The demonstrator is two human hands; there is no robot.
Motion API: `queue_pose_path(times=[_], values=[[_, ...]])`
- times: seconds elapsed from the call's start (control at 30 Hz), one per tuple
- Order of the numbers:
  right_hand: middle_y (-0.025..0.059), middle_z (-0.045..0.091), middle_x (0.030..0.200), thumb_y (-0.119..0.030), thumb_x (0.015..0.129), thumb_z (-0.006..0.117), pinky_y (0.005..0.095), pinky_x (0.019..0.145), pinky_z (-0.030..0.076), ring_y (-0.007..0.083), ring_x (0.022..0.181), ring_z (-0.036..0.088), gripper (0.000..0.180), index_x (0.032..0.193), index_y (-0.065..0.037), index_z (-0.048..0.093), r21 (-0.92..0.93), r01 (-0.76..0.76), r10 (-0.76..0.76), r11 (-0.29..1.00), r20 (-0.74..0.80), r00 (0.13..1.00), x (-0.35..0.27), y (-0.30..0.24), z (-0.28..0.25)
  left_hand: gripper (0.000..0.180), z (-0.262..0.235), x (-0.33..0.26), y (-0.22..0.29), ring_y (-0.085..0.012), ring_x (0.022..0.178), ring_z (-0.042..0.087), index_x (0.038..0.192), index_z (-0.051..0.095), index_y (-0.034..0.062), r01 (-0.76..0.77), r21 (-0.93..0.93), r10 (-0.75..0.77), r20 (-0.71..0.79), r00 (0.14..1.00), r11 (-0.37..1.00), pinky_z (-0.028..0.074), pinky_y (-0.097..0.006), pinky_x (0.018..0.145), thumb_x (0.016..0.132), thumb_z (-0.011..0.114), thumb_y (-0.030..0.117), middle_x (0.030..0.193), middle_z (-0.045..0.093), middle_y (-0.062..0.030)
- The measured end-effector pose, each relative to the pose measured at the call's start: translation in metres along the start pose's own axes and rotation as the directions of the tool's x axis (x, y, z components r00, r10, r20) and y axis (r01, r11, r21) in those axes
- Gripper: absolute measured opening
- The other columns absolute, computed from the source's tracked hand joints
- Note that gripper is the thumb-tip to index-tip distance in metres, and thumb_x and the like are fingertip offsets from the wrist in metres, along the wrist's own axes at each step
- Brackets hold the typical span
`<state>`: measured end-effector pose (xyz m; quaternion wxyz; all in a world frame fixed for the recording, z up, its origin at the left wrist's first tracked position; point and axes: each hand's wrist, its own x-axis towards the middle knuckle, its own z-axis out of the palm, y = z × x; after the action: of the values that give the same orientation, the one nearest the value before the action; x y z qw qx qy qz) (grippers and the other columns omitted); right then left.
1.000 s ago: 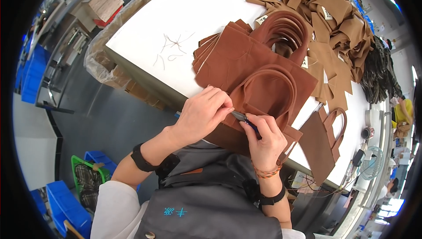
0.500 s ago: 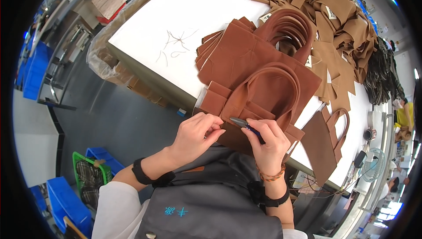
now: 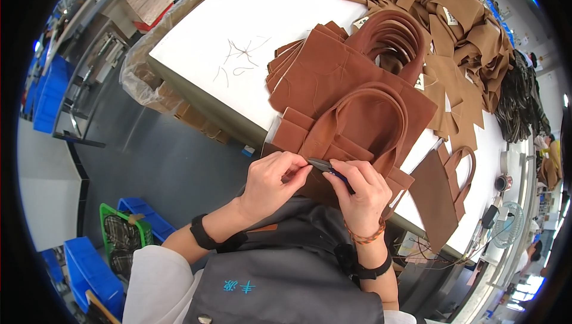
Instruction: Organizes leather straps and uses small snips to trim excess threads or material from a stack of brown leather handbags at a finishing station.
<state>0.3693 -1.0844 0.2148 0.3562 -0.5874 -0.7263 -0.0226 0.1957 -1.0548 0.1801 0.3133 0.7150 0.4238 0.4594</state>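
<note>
The loop-handled, leather-like panels (image 3: 319, 76) are coloured reddish brown. Dark grey and blue are shown by the slim pointed snips (image 3: 322, 165).

Bright, even light nearly bleaches the desk (image 3: 238, 20) near its left corner; shadows fall soft. A bright patch (image 3: 527, 288) glares past its right corner. Fisheye curvature bends the blackened rim; fingers (image 3: 357, 175) look crisp.

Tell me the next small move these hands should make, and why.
Probably a small, careful squeeze of the snips: the right hand holds them with their tips at the pinched fingertips of the left hand, near the brown strap, and loose threads lie on the white table. I cannot tell if the pinch holds a thread.
</note>
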Motion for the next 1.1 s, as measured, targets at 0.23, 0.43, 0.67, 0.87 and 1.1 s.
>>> queue_pose_path(times=[0.23,0.43,0.67,0.87,1.1], values=[[-0.0002,0.064,0.078,-0.017,0.068,0.081,0.0284,0.056,0.046,0.0173,0.064,0.062,0.021,0.086,-0.011,0.070,0.022,-0.046,0.046,0.999,0.003,0.999,-0.001,-0.001,-0.001,0.010,-0.002,-0.001,0.003,-0.0124,0.058,0.063,0.083,0.059,0.0000,0.130,-0.115,-0.130,0.012,0.991,0.985,0.052,-0.024,0.052,0.080,0.068,-0.002,0.073,0.064,-0.0069],[0.0001,0.065,0.078,-0.017,0.069,0.080,0.0280,0.057,0.048,0.0179,0.064,0.062,0.021,0.086,-0.011,0.070,0.060,-0.052,0.052,0.997,0.006,0.999,-0.001,0.001,-0.002,0.006,-0.007,-0.003,0.002,-0.0091,0.067,0.066,0.086,0.058,-0.0004,0.194,-0.144,-0.183,0.086,0.979,0.970,0.053,-0.022,0.059,0.085,0.064,-0.001,0.073,0.066,-0.0053],[0.0001,0.065,0.078,-0.017,0.068,0.080,0.0281,0.056,0.047,0.0174,0.064,0.062,0.021,0.086,-0.011,0.071,0.038,-0.028,0.027,0.999,0.015,1.000,0.000,0.001,-0.002,0.006,-0.008,-0.002,0.006,-0.0094,0.067,0.067,0.087,0.057,-0.0010,0.206,-0.167,-0.190,0.106,0.976,0.964,0.053,-0.022,0.060,0.086,0.063,0.000,0.074,0.067,-0.0059],[-0.0010,0.065,0.078,-0.018,0.068,0.081,0.0277,0.055,0.045,0.0162,0.063,0.061,0.022,0.086,-0.013,0.071,0.033,0.002,-0.002,0.999,0.015,1.000,0.000,0.002,-0.001,0.006,-0.008,-0.001,0.008,-0.0093,0.067,0.066,0.086,0.057,-0.0007,0.186,-0.144,-0.173,0.101,0.980,0.972,0.053,-0.022,0.060,0.085,0.064,0.000,0.073,0.067,-0.0057],[-0.0005,0.064,0.078,-0.016,0.069,0.081,0.0274,0.055,0.045,0.0159,0.064,0.061,0.023,0.088,-0.011,0.069,-0.009,0.046,-0.046,0.999,-0.001,0.999,-0.004,0.002,0.000,0.006,-0.012,0.003,0.009,-0.0094,0.067,0.066,0.087,0.058,-0.0006,0.132,-0.124,-0.119,0.113,0.986,0.983,0.053,-0.022,0.060,0.085,0.063,-0.001,0.075,0.067,-0.0064]])
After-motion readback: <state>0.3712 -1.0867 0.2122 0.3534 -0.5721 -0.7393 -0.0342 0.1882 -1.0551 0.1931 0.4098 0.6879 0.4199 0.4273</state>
